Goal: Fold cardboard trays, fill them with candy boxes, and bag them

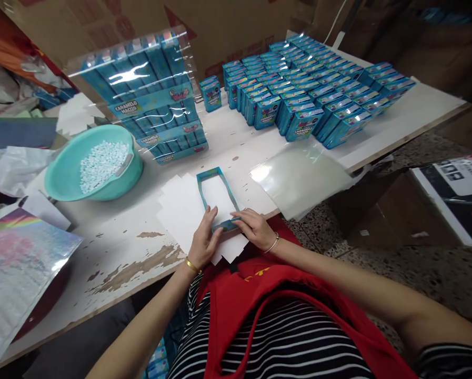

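A shallow blue cardboard tray [228,190] with a white inside lies at the table's front edge, on top of fanned white card sheets [178,210]. My left hand [206,237] grips its near left corner, the thumb along the near wall and the fingers at the left side. At the near right corner, my right hand [255,227] pinches the near wall, fingertips pressed on the blue card. Part of that near wall is hidden behind my fingers. The tray's far end rests apart from both hands.
Left of the sheets stands a turquoise basin [135,173] with small white pieces. Wrapped blue display packs [152,105] are stacked behind it. Rows of small blue candy boxes [302,126] fill the back right. Clear plastic sheets [302,176] overhang the front edge.
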`<state>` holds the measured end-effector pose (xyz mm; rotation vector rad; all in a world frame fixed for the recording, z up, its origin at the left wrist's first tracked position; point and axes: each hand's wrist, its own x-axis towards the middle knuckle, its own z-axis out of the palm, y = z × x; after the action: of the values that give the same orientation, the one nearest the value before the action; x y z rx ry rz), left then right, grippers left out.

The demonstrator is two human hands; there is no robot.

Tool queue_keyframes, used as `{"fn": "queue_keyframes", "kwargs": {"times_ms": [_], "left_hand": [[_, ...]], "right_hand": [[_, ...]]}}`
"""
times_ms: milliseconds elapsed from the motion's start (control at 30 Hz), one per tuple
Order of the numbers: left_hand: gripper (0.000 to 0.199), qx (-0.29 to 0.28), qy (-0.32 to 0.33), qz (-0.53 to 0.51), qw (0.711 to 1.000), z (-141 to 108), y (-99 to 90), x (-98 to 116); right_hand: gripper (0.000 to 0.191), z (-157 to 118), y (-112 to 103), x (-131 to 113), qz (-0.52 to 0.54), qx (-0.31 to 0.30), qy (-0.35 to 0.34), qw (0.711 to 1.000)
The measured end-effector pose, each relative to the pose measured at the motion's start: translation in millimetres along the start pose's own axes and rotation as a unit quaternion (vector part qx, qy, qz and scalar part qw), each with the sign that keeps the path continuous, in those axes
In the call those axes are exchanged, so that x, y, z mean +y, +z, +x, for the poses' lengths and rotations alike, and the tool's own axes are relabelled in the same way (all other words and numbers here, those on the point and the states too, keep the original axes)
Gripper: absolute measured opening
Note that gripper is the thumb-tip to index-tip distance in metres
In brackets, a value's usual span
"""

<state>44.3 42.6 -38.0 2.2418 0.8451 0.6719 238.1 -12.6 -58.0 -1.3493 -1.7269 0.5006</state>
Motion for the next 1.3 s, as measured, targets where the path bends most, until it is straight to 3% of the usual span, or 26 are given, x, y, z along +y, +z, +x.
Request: {"fn": "queue_keyframes", "kwargs": {"times_ms": [133,333,467,567,667,733,833,1000,1033,1167,1300], "left_hand": [[0.048,0.076,-0.050,0.032,0.995,1,16.6,7],[0.070,0.203,-0.121,-0.026,0.971,1,42.8,10],[0.068,0.211,-0.151,-0.032,0.965,5,57.8,14],[0.063,0.192,-0.135,0.008,0.972,7,49.4,19],[0.045,0.136,-0.079,0.087,0.984,6,28.3,27],[0.027,0.041,-0.034,0.150,0.987,7,15.2,34],[0.017,-0.098,-0.003,0.246,0.964,14,5.5,40],[0.021,-0.153,-0.001,0.305,0.940,28,2.6,39],[0.019,-0.159,-0.003,0.294,0.943,30,0.6,37],[0.018,-0.216,-0.042,0.237,0.946,49,-12.6,29],[0.031,-0.307,-0.102,0.227,0.919,71,-18.8,27]], "right_hand": [[0.039,-5,3,4,-0.021,0.034,-0.001,0.999],[0.046,-18,4,12,-0.119,-0.057,-0.119,0.984],[0.039,-15,10,15,-0.144,-0.072,-0.117,0.980],[0.030,-10,10,13,-0.179,-0.088,-0.091,0.976],[0.027,-5,6,6,-0.214,-0.106,-0.071,0.968],[0.025,-1,3,1,-0.220,-0.122,-0.065,0.966],[0.021,4,2,-1,-0.208,-0.144,-0.058,0.966],[0.011,6,1,-2,-0.097,-0.121,-0.024,0.988],[0.015,7,0,-3,-0.052,-0.104,-0.020,0.993],[0.061,15,-3,-2,0.109,-0.077,0.011,0.991],[0.068,33,8,0,0.142,-0.049,0.158,0.976]]}}
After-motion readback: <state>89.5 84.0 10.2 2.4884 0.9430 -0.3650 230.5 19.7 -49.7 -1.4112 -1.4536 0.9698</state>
